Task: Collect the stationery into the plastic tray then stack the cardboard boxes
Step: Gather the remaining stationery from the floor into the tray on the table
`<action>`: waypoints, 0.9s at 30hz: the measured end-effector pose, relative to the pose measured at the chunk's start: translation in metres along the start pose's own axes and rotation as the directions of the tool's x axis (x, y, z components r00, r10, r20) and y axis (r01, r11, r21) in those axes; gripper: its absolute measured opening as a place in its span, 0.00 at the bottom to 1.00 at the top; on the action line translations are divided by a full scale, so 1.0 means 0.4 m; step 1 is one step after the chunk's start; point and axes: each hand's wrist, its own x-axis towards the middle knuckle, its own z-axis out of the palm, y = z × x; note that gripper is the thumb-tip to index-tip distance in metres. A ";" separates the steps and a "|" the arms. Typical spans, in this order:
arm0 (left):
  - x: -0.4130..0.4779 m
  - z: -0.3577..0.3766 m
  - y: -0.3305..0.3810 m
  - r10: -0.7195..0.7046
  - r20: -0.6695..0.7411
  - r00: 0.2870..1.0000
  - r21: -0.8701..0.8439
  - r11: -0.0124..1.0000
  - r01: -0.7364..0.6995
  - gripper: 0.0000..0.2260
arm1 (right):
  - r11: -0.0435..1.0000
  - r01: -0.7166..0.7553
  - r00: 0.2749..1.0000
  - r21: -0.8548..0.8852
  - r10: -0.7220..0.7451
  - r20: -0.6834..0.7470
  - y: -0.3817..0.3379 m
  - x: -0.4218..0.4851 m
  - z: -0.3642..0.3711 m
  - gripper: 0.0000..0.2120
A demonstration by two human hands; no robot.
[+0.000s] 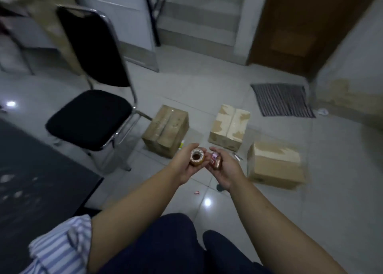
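My left hand (186, 163) holds a roll of tape (196, 156), its hole facing up. My right hand (224, 168) is closed on small stationery items (215, 159), pink and copper-coloured; what they are is too blurred to tell. Both hands hover above the tiled floor between three cardboard boxes: a brown box (165, 129) at left, a pale torn-topped box (230, 126) in the middle, and a third box (276, 163) at right. A small pink item (196, 192) and a dark item (220, 187) lie on the floor under my hands. No plastic tray is visible.
A black chair with chrome legs (91, 118) stands left of the boxes. A dark table corner (41, 170) fills the lower left. A striped doormat (283, 99) lies before a wooden door (306, 25). A small white item (181, 145) lies by the left box.
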 end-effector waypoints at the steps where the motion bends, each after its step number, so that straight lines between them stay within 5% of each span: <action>1: -0.040 -0.030 0.015 0.030 -0.031 0.999 -0.049 0.998 -0.031 0.13 | 0.998 -0.029 0.999 -0.048 0.030 0.034 0.014 -0.015 0.041 0.07; 9: -0.316 -0.347 0.018 0.138 -0.304 0.943 -0.318 0.918 -0.236 0.21 | 0.916 -0.178 0.915 -0.359 0.288 0.283 0.219 -0.118 0.331 0.06; 13: -0.450 -0.519 0.006 0.148 -0.489 0.859 -0.422 0.823 -0.382 0.13 | 0.831 -0.201 0.827 -0.518 0.428 0.366 0.370 -0.163 0.468 0.07; 27: -0.855 -1.094 -0.075 -0.039 -0.903 0.428 -0.400 0.440 -0.804 0.12 | 0.539 -0.154 0.499 -0.828 0.766 0.405 0.986 -0.449 0.918 0.08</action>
